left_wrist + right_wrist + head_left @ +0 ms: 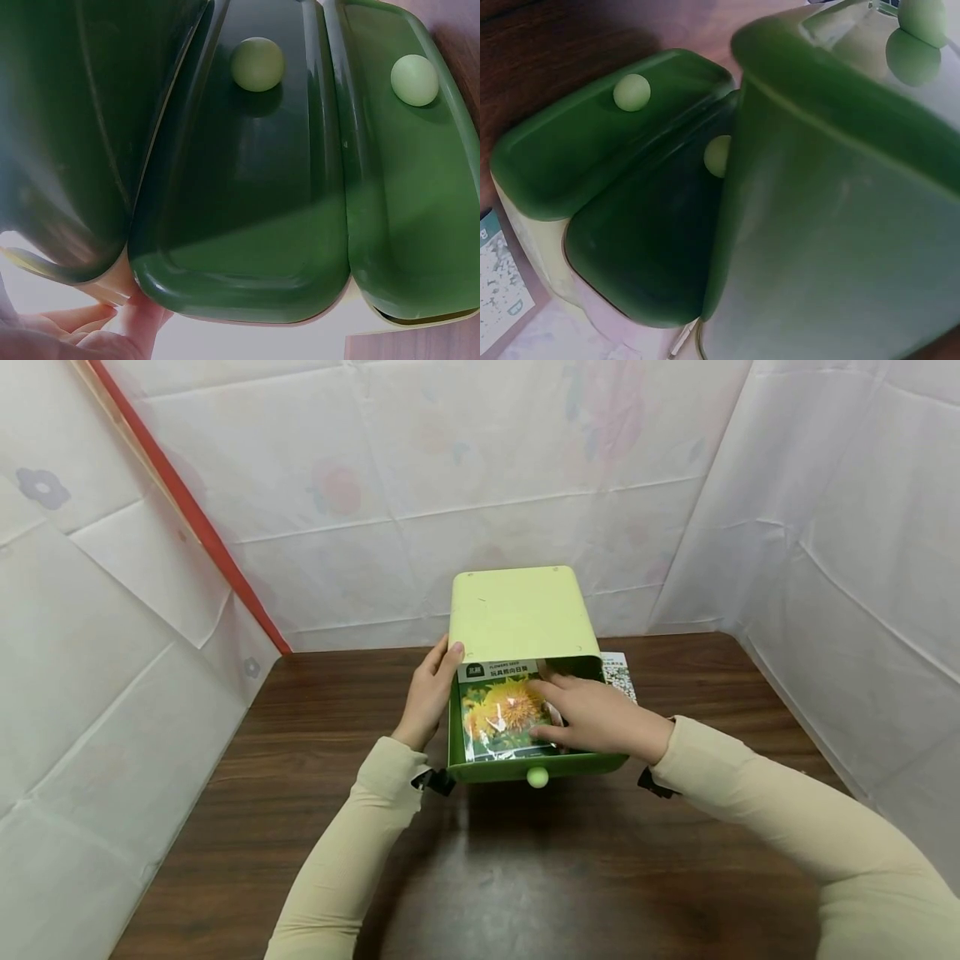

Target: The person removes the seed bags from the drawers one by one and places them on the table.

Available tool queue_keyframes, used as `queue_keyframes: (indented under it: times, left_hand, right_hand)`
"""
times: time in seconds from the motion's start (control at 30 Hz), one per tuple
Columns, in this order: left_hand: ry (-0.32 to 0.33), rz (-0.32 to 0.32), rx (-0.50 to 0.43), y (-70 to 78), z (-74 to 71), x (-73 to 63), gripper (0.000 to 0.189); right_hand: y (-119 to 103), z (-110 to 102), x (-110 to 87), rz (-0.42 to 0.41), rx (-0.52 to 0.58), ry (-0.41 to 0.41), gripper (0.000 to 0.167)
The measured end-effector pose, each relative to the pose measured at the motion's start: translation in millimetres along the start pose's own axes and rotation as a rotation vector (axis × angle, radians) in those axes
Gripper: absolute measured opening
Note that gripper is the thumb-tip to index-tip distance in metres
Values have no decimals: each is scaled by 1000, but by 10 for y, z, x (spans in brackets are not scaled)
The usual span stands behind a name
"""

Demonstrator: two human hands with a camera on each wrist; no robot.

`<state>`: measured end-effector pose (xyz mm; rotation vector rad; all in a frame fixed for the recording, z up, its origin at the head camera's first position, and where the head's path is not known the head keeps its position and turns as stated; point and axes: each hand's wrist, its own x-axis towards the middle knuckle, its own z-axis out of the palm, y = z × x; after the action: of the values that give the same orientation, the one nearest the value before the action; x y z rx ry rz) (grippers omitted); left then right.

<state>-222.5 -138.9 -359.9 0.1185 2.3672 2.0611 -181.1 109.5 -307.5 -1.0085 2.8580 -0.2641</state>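
A pale green cabinet [521,614] has its top drawer [495,771] pulled out towards me, with a round knob [537,777] on the front. In the drawer lies a flower seed packet [495,718] picturing yellow blooms. My left hand [425,695] rests against the cabinet's left side, thumb near the top front corner; its fingers [135,322] also show in the left wrist view. My right hand [596,710] reaches into the drawer, fingers spread over the packet's right part. Some of its fingertips are hidden, and the hand is out of sight in the right wrist view.
Two lower drawers, a middle one [232,195] and a bottom one [412,210], stand closed. Another printed packet [618,677] lies on the brown table [330,827] to the cabinet's right. White patterned sheets [360,527] hang behind and at both sides.
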Motion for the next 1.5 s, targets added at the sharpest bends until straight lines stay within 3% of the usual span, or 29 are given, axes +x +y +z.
queue_keyframes:
  times: [0.37,0.63,0.77,1.0,1.17,1.5]
  left_hand:
    - [-1,-20,25,14,1,27,65]
    - [-16,-15,29,271,39,-147,65]
    - [-25,-10,15,310,42,-184,66]
    - [-14,-8,13,301,50,-180,65]
    - [-18,-3,27,310,52,-182,64]
    - [-11,0,16,6,21,20,65]
  right_hand:
    - [-11,12,34,-24,34,-25,67]
    - [-6,8,36,-28,85,-7,63]
    - [1,10,33,-27,144,21,59]
    - [30,11,13,-22,255,84,54]
    - [41,-5,10,25,330,117,50]
    - [66,-44,1,127,611,113,47]
